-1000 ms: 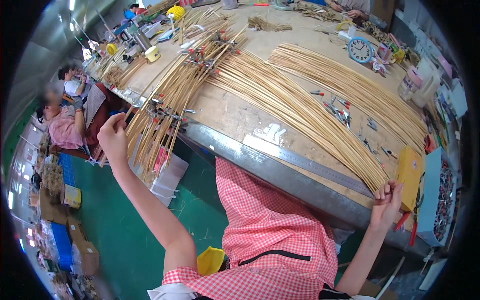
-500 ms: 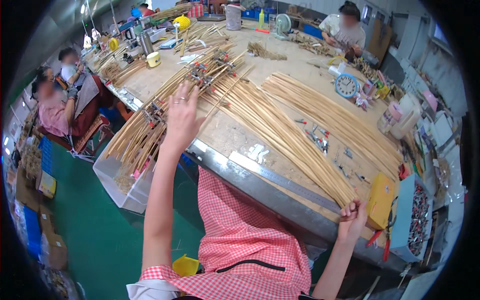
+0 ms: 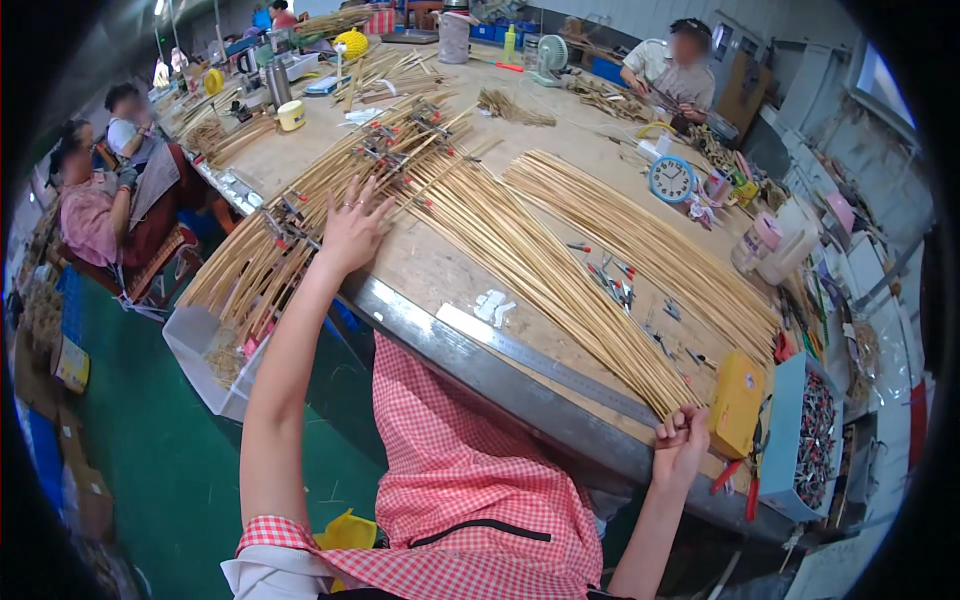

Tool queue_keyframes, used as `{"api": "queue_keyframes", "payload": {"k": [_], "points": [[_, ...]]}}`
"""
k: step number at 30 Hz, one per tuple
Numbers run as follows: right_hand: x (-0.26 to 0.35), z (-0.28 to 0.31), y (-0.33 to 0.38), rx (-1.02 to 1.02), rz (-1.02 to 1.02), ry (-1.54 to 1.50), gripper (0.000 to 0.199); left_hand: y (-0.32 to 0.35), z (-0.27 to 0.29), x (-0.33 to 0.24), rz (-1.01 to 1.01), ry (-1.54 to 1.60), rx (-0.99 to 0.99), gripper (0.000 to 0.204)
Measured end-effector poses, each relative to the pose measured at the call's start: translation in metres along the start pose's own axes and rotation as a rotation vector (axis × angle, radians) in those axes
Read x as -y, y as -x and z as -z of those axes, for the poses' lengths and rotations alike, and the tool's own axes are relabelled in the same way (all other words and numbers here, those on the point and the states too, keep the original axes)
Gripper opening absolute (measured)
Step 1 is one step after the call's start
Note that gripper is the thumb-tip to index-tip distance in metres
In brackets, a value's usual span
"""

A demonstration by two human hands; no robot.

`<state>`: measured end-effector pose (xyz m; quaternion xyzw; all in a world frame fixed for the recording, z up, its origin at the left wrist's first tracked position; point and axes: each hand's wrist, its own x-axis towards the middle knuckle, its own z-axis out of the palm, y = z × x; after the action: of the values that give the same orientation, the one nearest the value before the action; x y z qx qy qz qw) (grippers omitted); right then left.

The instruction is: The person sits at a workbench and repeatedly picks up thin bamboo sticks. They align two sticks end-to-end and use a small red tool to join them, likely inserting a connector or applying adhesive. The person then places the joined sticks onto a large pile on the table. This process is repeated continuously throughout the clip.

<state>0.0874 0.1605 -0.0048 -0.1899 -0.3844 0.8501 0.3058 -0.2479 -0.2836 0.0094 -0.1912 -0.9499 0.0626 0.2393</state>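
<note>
My left hand (image 3: 354,228) lies open, fingers spread, at the near side of a pile of thin straw-coloured sticks (image 3: 235,262). Small red-tipped metal clips (image 3: 378,140) are fastened across that pile. A long fan of similar sticks (image 3: 545,270) runs from the clipped pile toward the table's near right edge. At its near right end, my right hand (image 3: 682,440) has its fingers curled closed on the stick ends; how many it grips is hidden. Behind this fan lies a second layer of long sticks (image 3: 650,245).
A metal ruler (image 3: 540,362) lies along the near edge. Loose clips (image 3: 612,285) are scattered between the stick layers. At right stand a yellow box (image 3: 738,400), red-handled pliers (image 3: 752,490) and a blue bin of clips (image 3: 785,440). A white bin (image 3: 200,365) sits below the left stick ends. Co-workers sit around.
The whole view has shifted slightly. My left hand's fingers have spread wider and the hand has drawn back a little toward me. My right hand stays curled at the stick ends.
</note>
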Motion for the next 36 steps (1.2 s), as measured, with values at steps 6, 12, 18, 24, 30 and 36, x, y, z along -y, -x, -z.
{"api": "queue_keyframes", "payload": {"k": [6, 12, 18, 24, 30, 36], "points": [[0.0, 0.002, 0.002, 0.049, 0.0, 0.01, 0.034, -0.013, -0.018, 0.008, 0.077, -0.041, 0.117, 0.05], [0.004, 0.009, 0.0, 0.006, 0.014, 0.06, 0.028, -0.019, -0.023, 0.034, 0.14, -0.14, 0.137, 0.053], [0.002, 0.007, 0.0, 0.029, 0.014, 0.084, 0.031, -0.029, -0.037, 0.073, 0.281, -0.177, 0.194, 0.057], [-0.002, 0.001, -0.002, 0.019, 0.005, 0.122, 0.035, -0.049, -0.045, 0.091, 0.306, -0.152, 0.254, 0.049], [-0.009, -0.011, 0.002, 0.032, -0.018, 0.159, 0.036, -0.056, -0.064, 0.096, 0.239, -0.26, 0.208, 0.049], [-0.017, -0.019, 0.008, 0.059, -0.01, 0.191, 0.033, -0.056, -0.062, 0.055, 0.189, 0.085, 0.274, 0.049]]}}
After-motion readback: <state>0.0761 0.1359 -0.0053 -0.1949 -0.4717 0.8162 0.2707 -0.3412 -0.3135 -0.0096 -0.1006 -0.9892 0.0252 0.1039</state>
